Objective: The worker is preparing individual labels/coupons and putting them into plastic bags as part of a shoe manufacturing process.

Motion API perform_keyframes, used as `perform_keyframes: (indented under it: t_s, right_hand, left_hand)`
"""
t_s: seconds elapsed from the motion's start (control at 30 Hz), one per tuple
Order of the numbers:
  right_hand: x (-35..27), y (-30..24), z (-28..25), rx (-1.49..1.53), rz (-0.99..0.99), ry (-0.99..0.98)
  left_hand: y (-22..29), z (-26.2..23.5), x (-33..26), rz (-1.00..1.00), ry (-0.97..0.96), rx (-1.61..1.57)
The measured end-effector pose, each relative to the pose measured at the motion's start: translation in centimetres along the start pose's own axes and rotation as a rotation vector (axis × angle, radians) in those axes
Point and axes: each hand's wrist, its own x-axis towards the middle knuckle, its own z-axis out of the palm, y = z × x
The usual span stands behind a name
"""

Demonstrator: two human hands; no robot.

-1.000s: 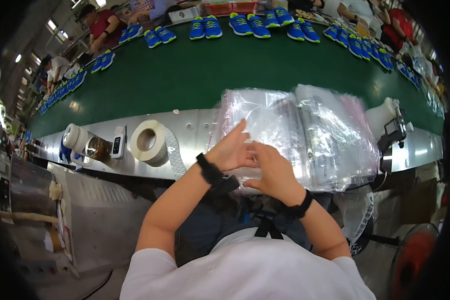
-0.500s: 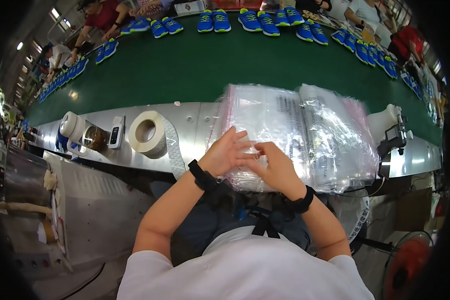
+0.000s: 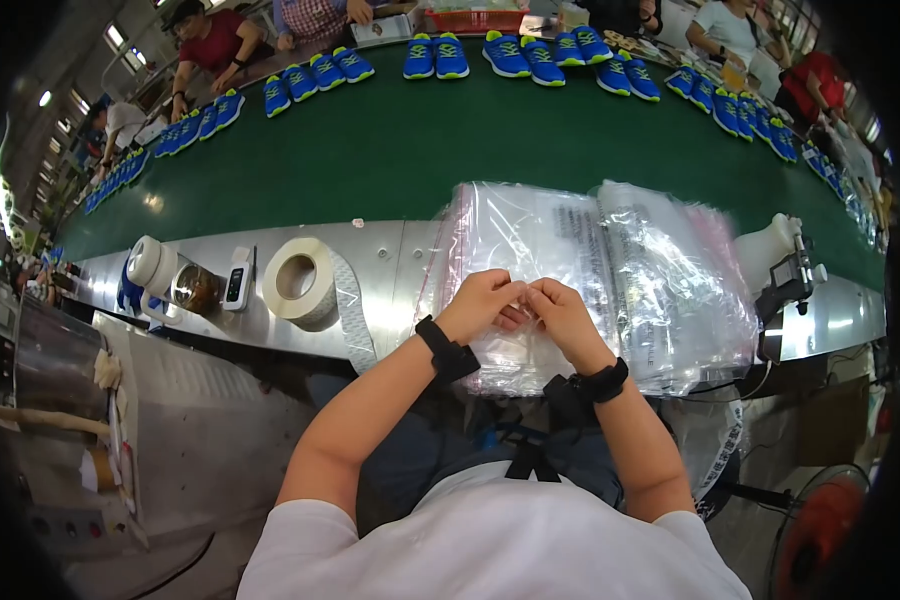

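Observation:
My left hand (image 3: 482, 306) and my right hand (image 3: 566, 318) meet above the left stack of clear plastic bags (image 3: 530, 225). The fingers of both are bent into a pinch, with the fingertips touching or almost so. Whatever may be between them is too small or hidden to make out. A second stack of clear bags (image 3: 670, 250), pink along its far right edge, lies against the first. Dark bands circle both of my wrists.
Left of the bags stand a roll of labels (image 3: 298, 285) with its strip hanging over the metal edge, a small device (image 3: 237, 280) and a lidded jar (image 3: 192, 287). A white dispenser (image 3: 765, 248) is at the right. Blue shoes (image 3: 435, 58) line the green belt (image 3: 320, 160); people work beyond.
My left hand has closed from spread fingers into a pinch and moved right to meet my right hand. Shoes at the far left have shifted along the belt.

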Motion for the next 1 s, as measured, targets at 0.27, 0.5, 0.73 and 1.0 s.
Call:
perform_keyframes:
  t_s: [0.27,0.5,0.73,1.0]
  right_hand:
    - [0.5,-0.1,-1.5,0.175,0.099,-0.042]
    - [3.2,6.0,-1.0,-0.433,-0.561,-0.012]
    - [0.8,1.8,-1.8,0.083,-0.124,0.046]
    - [-3.3,-1.4,-1.8,-0.236,-0.405,0.440]
  left_hand:
    - [-0.8,0.1,1.5,0.133,0.001,-0.304]
    - [-2.3,-0.1,1.9,0.231,0.151,0.030]
    - [-3.3,-0.1,1.6,0.254,0.162,-0.183]
    - [-2.8,-0.6,2.9,0.192,0.232,-0.104]
